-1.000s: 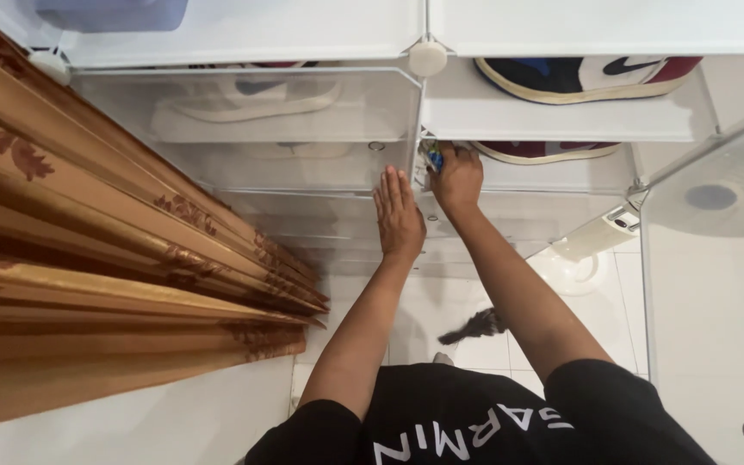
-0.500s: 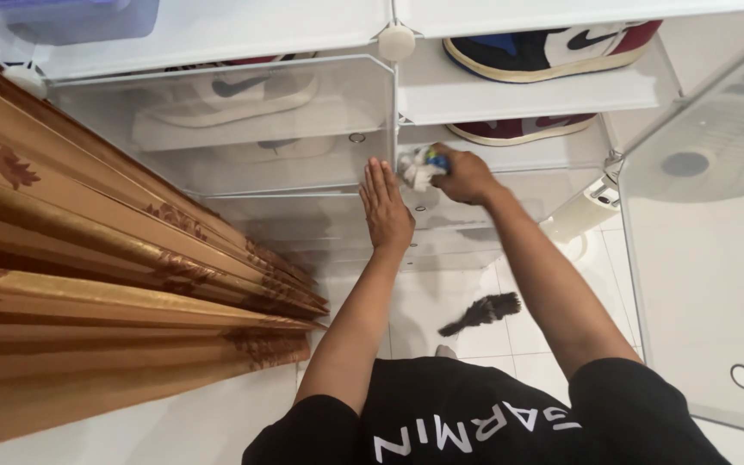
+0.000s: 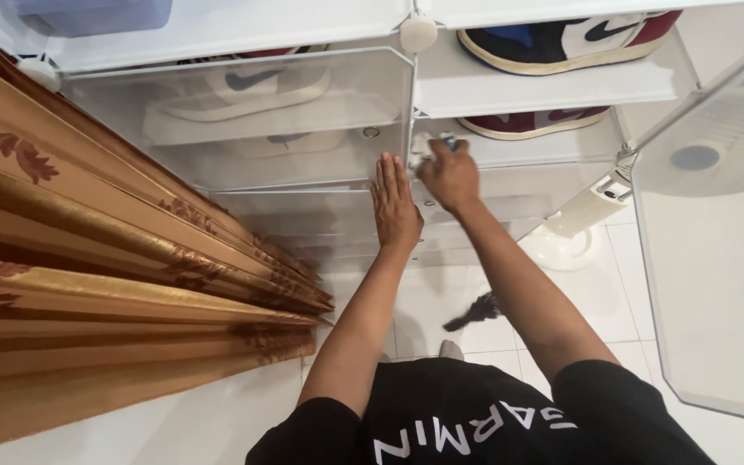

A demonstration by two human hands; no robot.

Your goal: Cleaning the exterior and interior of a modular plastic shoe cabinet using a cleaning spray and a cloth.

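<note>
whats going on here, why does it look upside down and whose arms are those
There is no machine here. The picture comes from a camera worn on a person's head, looking steeply down, which is why the black shirt fills the bottom edge and the arms reach away from you.

The left hand lies flat, fingers straight, against the closed clear door of a white plastic shoe cabinet. The right hand has its grip closed on a small white and blue cloth at the edge of an open compartment. Sneakers sit on the shelves above. A brown and gold curtain hangs on the left, an open door panel stands on the right, and a dark duster-like thing lies on the tiled floor.
</note>
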